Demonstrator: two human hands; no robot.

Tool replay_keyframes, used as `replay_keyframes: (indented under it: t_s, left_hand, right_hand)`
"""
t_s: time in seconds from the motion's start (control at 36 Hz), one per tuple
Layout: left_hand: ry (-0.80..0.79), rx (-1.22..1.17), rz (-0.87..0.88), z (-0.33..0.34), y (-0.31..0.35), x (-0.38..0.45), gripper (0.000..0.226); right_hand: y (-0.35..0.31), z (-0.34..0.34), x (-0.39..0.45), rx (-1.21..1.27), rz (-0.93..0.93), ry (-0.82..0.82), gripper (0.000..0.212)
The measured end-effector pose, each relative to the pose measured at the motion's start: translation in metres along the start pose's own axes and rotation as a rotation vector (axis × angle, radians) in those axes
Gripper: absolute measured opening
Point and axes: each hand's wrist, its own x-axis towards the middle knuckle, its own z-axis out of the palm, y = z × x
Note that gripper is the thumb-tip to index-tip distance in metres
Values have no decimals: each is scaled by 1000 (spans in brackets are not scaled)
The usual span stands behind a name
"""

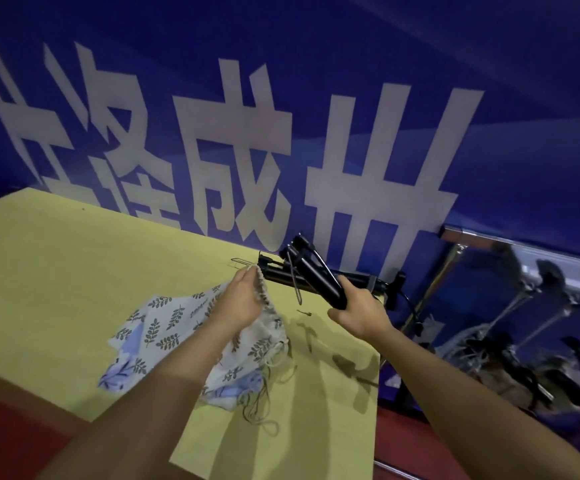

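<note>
Tripod [316, 275] | axis tilts up-left | right hand [361, 311] grips base | left hand [243, 299] pinches bag [163, 327]

I am looking in on what reads as an exhibition or event stand, not a home. A blue banner [510, 109] printed with huge white Chinese characters fills the far side, and the corner of its bright metal frame [468, 236] shows at the right. A plain yellow-topped table [56, 271] stands in front of it, with a red surface [4, 427] showing below its near edge. Behind the frame, far right, black stands and cables [510, 355] lie in a blurred tangle.
</note>
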Motion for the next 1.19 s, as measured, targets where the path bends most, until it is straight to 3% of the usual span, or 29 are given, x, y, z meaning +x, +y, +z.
replay_keyframes:
  t_s: [0.17, 0.28, 0.56, 0.75, 0.89, 1.06, 1.19]
  left_hand:
    - [-119, 85, -10, -6, -6, -2, 95]
    - [-174, 118, -46, -7, -1, -7, 94]
    - [-91, 202, 15, -19, 2, -12, 92]
    - [-165, 294, 129, -12, 14, -17, 82]
    - [-60, 448, 264, -10, 12, -14, 55]
    - [43, 606, 226, -7, 12, -10, 46]
    - [113, 549, 160, -3, 10, -10, 44]
  right_hand:
    - [-4, 7, -7, -152, -96, -168, 50]
    - [-9, 15, -6, -273, -181, -226, 43]
    - [-21, 13, 5, -527, -405, -237, 38]
    - [-45, 8, 15, -666, -598, -105, 36]
    - [-54, 5, 24, -744, -713, 8, 44]
    - [-54, 3, 27, -743, -791, 223, 38]
    - [-50, 8, 24, -592, -799, 433, 43]
